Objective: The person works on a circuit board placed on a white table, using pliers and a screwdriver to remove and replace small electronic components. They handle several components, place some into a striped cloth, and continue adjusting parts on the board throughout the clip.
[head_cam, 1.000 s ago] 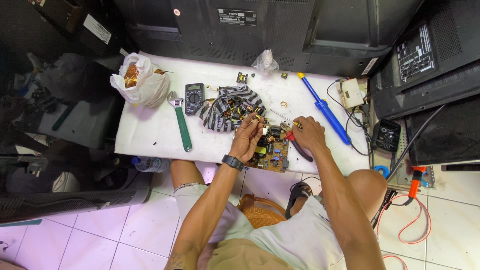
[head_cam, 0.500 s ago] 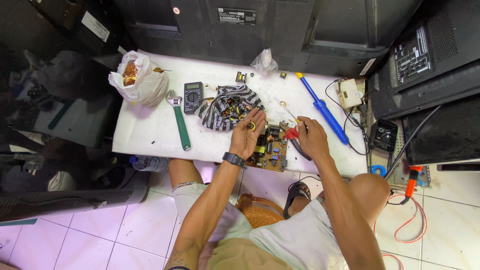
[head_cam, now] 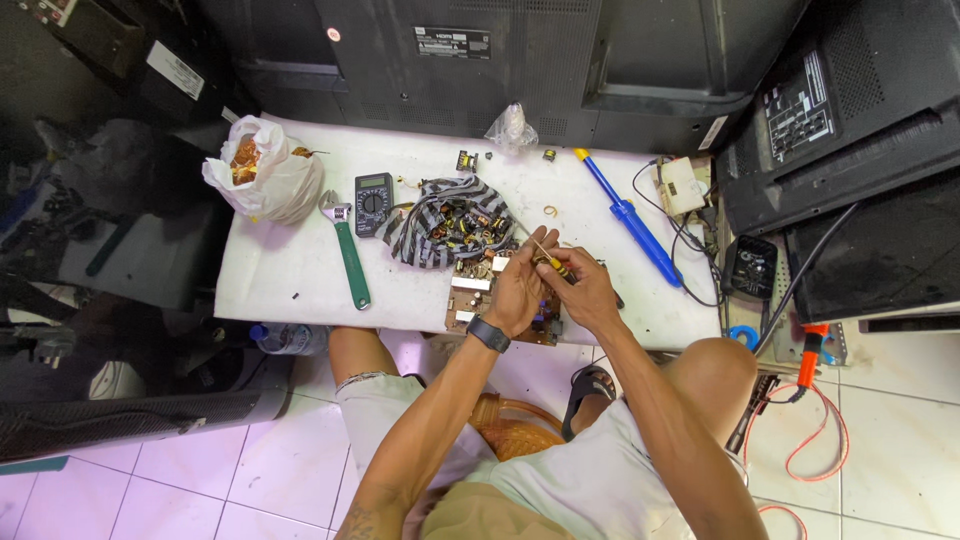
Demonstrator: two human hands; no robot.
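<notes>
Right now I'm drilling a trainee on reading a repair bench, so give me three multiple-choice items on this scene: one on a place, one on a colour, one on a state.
1. Where does the wrench lie?
A. Left of the meter
B. On the floor
C. Right of the blue tool

2. What colour is the wrench handle?
A. Red
B. Green
C. Yellow

3. How are the hands placed?
A. Both at the person's sides
B. One on the white bag
C. Both together over the circuit board

Answers:
1 A: it lies on the table, just left of the meter.
2 B: the long handle is green.
3 C: the left hand and right hand meet above the board, fingers around a small thin item.
</notes>
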